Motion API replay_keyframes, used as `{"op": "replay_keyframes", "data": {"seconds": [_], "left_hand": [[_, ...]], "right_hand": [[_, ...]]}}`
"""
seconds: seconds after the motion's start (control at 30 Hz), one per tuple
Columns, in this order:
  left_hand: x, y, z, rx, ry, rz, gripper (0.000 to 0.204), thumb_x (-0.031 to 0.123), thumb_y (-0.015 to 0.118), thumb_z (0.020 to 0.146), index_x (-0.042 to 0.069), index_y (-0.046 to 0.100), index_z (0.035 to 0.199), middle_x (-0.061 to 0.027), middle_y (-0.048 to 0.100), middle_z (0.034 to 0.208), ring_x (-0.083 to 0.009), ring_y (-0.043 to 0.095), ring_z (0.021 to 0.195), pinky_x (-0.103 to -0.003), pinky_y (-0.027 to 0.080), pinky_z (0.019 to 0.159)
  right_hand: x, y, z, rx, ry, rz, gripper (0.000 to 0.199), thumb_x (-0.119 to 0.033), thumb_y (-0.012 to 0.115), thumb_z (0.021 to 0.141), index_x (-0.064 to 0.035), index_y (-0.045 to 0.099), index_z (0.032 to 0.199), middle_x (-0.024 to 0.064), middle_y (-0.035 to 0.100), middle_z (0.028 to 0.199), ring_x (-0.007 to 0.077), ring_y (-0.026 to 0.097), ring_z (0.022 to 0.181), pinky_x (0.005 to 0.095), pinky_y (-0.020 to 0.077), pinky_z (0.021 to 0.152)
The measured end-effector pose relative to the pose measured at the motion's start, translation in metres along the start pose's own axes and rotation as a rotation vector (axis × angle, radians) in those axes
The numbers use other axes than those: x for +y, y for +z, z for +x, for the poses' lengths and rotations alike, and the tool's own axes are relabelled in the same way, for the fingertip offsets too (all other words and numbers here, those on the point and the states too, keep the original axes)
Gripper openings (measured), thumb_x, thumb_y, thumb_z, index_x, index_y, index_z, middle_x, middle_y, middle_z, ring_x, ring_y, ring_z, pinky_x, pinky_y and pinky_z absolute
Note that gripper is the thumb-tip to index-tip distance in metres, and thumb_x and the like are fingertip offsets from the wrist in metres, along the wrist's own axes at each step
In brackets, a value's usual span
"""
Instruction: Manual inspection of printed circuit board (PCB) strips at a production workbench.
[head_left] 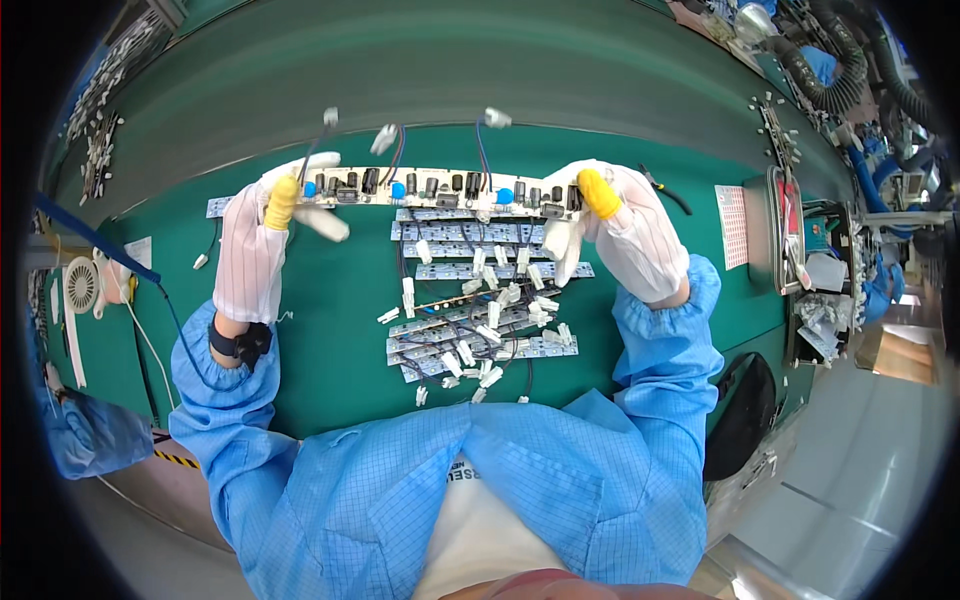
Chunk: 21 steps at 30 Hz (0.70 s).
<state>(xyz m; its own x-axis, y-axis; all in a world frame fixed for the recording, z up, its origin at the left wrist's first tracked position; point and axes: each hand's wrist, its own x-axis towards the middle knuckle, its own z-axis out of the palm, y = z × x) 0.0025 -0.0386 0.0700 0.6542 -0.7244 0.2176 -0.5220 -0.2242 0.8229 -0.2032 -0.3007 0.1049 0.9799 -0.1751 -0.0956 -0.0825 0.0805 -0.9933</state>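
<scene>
Between my two gloved hands I hold up a long, narrow circuit board (430,187), level across the view. It carries black capacitors, blue round parts and several wires ending in white connectors (384,139). My left hand (297,198) grips its left end, with a yellow cot on the thumb. At the right end my right hand (590,205) pinches it, also with a yellow-covered thumb. Below the board, a stack of similar wired boards (470,250) lies on the green mat, with many white connectors (490,315) tangled over the nearer ones.
A small fan (82,284) stands at the left, near a blue strap (100,240). Yellow-handled cutters (668,190), a red-printed sheet (732,227) and a metal box (765,230) are to the right. A black pouch (742,415) lies at the near right. Another person's blue sleeve (105,435) shows at left.
</scene>
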Motion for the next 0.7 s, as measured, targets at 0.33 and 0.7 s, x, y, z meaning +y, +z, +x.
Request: {"op": "replay_keyframes", "data": {"seconds": [0.33, 0.7], "left_hand": [[-0.003, 0.003, -0.005, -0.067, 0.045, -0.429, 0.047, 0.04, 0.042, 0.099, 0.002, 0.054, 0.125, -0.0061, 0.068, 0.092, -0.0156, 0.061, 0.094, -0.031, 0.044, 0.09], [-0.055, -0.065, 0.009, 0.294, -0.132, -0.122, 0.019, 0.008, 0.049, 0.092, 0.0, 0.064, 0.099, -0.0088, 0.067, 0.095, -0.016, 0.062, 0.087, -0.026, 0.046, 0.082]], "right_hand": [[0.009, 0.008, 0.004, 0.09, -0.072, 0.128, 0.071, -0.051, 0.067, 0.081, 0.0048, 0.049, 0.122, 0.0073, 0.062, 0.079, 0.0112, 0.06, 0.064, 0.0219, 0.0495, 0.055], [0.014, -0.003, 0.013, 0.206, -0.123, -0.39, 0.049, -0.007, 0.069, 0.081, -0.0013, 0.048, 0.126, 0.0105, 0.063, 0.102, 0.0193, 0.064, 0.093, 0.0309, 0.0517, 0.081]]}}
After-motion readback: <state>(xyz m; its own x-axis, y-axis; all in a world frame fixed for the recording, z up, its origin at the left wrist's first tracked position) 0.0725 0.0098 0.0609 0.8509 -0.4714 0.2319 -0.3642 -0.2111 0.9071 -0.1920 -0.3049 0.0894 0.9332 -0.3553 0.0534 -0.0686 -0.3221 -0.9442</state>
